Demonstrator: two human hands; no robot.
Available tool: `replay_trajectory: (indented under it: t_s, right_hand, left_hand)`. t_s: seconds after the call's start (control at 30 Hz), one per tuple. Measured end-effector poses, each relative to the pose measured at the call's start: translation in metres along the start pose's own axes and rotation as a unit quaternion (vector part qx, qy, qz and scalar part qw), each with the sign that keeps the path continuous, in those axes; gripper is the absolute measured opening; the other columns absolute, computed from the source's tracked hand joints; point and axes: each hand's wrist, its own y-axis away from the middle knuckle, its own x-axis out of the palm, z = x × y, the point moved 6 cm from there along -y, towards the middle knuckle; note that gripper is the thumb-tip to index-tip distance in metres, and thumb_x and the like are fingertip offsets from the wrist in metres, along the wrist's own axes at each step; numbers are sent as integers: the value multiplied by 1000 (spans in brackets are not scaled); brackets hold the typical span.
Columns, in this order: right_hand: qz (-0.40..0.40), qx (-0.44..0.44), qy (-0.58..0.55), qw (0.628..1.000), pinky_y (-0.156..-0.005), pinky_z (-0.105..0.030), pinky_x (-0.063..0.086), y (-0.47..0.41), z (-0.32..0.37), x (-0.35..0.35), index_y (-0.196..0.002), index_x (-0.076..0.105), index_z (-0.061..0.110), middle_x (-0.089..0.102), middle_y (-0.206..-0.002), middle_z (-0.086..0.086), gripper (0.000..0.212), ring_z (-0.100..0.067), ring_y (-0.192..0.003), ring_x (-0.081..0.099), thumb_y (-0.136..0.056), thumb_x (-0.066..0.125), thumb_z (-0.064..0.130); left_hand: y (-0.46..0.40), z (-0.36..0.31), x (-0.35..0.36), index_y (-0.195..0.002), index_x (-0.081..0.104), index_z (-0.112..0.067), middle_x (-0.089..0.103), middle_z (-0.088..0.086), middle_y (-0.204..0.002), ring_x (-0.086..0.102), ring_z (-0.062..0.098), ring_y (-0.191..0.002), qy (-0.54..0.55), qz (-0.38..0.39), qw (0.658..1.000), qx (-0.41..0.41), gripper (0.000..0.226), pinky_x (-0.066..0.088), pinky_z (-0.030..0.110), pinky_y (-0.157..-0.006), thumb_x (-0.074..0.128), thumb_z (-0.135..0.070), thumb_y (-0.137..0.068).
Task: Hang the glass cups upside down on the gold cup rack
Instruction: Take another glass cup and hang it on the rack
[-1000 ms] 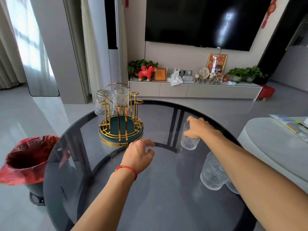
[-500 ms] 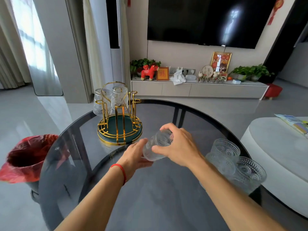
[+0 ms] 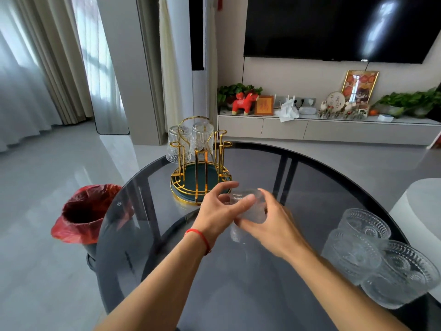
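The gold cup rack [image 3: 200, 173] with a green base stands at the far left of the round dark glass table [image 3: 238, 283]. Two glass cups [image 3: 201, 137] hang upside down on its far pegs. In front of the rack, both hands hold one clear glass cup [image 3: 254, 206] above the table. My left hand [image 3: 218, 211] grips its left side with thumb and fingers. My right hand [image 3: 269, 225] holds it from the right and below. Three more patterned glass cups [image 3: 381, 259] stand upright at the table's right edge.
A bin lined with a red bag [image 3: 86, 213] stands on the floor left of the table. A white round table [image 3: 422, 204] is at the right. Behind are a TV cabinet [image 3: 322, 130] with ornaments and a wall-mounted TV [image 3: 338, 27].
My right hand lifted a glass from the table's right side and brought it to the middle. My left hand came up and took hold of it too. The glass has turned over between the hands.
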Motion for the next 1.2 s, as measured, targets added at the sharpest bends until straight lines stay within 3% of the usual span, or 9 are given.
replay_trajectory:
  t_s: [0.07,0.13,0.2,0.27,0.37,0.57,0.7,0.83,1.2]
  right_hand:
    - [-30,-2,-27,999,-96,-36,55,-6,0,-4,-145,50,31,67,-133,8,96,-16,-119,64,-62,77,72]
    - [-76,0,-52,996,-89,-38,59,-14,2,-12,-131,56,37,70,-115,16,85,-11,-105,68,-56,78,69]
    - [-123,-2,-72,990,-83,-33,58,-26,9,-22,-124,54,40,68,-104,21,80,-9,-98,69,-53,79,66]
    - [-145,-2,-116,983,-85,-35,59,-43,19,-34,-122,49,42,65,-105,21,79,-11,-101,69,-53,80,66]
    - [-146,-14,-160,976,-96,-49,58,-78,38,-50,-135,48,35,65,-122,7,91,-18,-112,67,-56,82,64]
    - [-160,-16,-221,962,-97,-48,59,-158,82,-60,-149,45,30,63,-135,0,101,-21,-120,63,-60,88,50]
    - [-205,23,-236,950,-94,-39,59,-198,82,-36,-149,45,28,62,-133,-2,94,-22,-117,62,-68,92,38]
    - [-222,28,-195,955,-64,-18,42,-221,84,-21,-149,44,28,58,-134,-2,91,-17,-107,54,-72,91,37]
    - [-105,23,-27,994,-85,-31,40,-241,83,21,-147,48,29,53,-145,-5,96,-23,-115,51,-65,97,27]
  left_hand:
    - [-3,-4,-7,-112,73,-30,79,-1,-104,75,12,-98,-15,-33,999,13,48,63,30,-83,70,-64,-79]
    - [-7,-3,-20,-104,74,-17,78,5,-103,72,24,-101,-129,-92,987,35,38,60,42,-88,55,-48,-94]
    - [-8,1,-31,-110,74,-14,75,6,-115,64,25,-115,-342,-123,929,63,27,54,44,-99,58,-28,-95]
    - [-9,11,-34,-121,72,-15,71,3,-128,57,21,-127,-445,-114,885,71,32,47,40,-112,63,-16,-90]
    - [-13,19,-36,-132,66,-17,63,2,-142,48,22,-138,-457,-123,878,70,44,40,41,-118,62,-13,-89]
    - [-19,32,-28,-154,41,-19,20,5,-172,4,27,-160,-516,-62,855,1,65,16,51,-129,58,-19,-91]
    - [-22,30,-28,-154,40,-17,18,4,-172,1,27,-160,-496,-50,866,-26,64,17,53,-128,55,-22,-92]
    - [-21,30,-26,-152,42,-17,17,3,-172,0,26,-160,-505,-42,862,-32,62,15,57,-128,58,-29,-93]
    - [-22,31,-26,-151,41,-14,11,5,-173,-4,27,-160,-479,-31,876,-48,62,15,59,-127,63,-25,-94]
